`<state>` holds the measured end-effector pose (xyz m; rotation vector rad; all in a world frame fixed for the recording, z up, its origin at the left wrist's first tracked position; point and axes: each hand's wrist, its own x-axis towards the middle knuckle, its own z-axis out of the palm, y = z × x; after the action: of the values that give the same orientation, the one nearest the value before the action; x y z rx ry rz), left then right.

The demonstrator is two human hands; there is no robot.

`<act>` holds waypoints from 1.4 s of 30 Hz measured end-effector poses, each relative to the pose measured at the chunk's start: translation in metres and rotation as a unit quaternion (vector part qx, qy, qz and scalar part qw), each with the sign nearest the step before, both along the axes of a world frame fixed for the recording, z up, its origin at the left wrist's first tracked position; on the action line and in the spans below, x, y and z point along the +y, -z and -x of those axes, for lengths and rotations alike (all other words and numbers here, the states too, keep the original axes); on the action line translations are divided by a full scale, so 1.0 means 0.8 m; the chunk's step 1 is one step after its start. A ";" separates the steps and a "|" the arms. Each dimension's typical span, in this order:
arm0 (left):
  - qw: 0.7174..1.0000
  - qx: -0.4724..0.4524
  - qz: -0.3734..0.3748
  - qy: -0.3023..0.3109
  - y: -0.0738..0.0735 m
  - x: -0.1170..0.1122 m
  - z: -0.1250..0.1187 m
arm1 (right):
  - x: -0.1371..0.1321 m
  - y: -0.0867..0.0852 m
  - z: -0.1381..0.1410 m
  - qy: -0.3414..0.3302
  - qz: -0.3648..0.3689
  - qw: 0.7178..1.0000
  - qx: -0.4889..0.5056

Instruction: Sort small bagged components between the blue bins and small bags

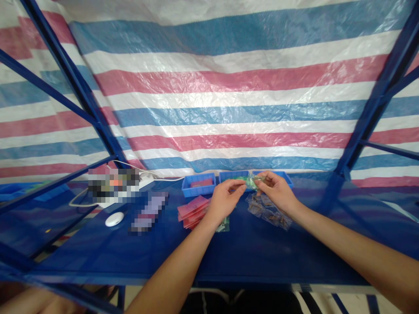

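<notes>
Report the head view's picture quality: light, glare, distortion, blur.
Head view: soft, even light filters through the striped tarp, whose crinkles show mild sheen; the wide lens splays the blue frame bars outward at the edges; two pixelated patches sit left of centre; the left hand and right hand pinch a green packet too small and soft for detail; the table lies in shade.

Table (248,248): left hand (224,201) and right hand (278,190) side by side near back edge, bag (250,181) pinched between. Trays (198,191) in row at 12 o'clock from hands, tarp (229,109) behind. Packets (193,208) just beside left hand at 9 o'clock; mouse (114,219) farther out, same direction. Pouches (270,213) on table at 6 o'clock from right hand. Scrap (222,226) beneath left wrist, possibly another bag.
</notes>
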<state>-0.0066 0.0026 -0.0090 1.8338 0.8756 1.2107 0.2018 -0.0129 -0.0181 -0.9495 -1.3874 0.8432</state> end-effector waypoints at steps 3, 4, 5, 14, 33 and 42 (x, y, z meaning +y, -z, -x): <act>0.999 0.012 -0.024 0.027 -0.004 -0.007 0.000 | -0.005 0.000 0.002 -0.019 -0.017 0.999 -0.030; 0.999 0.014 -0.031 0.040 -0.005 -0.009 0.000 | -0.007 0.000 0.004 -0.030 -0.025 0.999 -0.035; 0.998 0.013 -0.038 0.051 -0.005 -0.011 -0.001 | -0.009 0.000 0.006 -0.041 -0.034 0.998 -0.041; 0.995 0.031 -0.052 0.081 0.007 -0.011 -0.006 | -0.006 0.002 0.006 0.049 -0.070 0.995 -0.058; 0.998 -0.043 0.050 0.009 0.003 0.005 -0.002 | -0.018 -0.008 0.010 0.006 -0.056 0.998 -0.028; 0.990 -0.108 0.084 0.026 -0.005 0.003 -0.001 | -0.021 -0.007 0.014 -0.101 -0.080 0.989 -0.071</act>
<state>-0.0059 0.0046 -0.0052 1.5502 0.7773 1.2381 0.1903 -0.0298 -0.0121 -0.7654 -1.6686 0.8117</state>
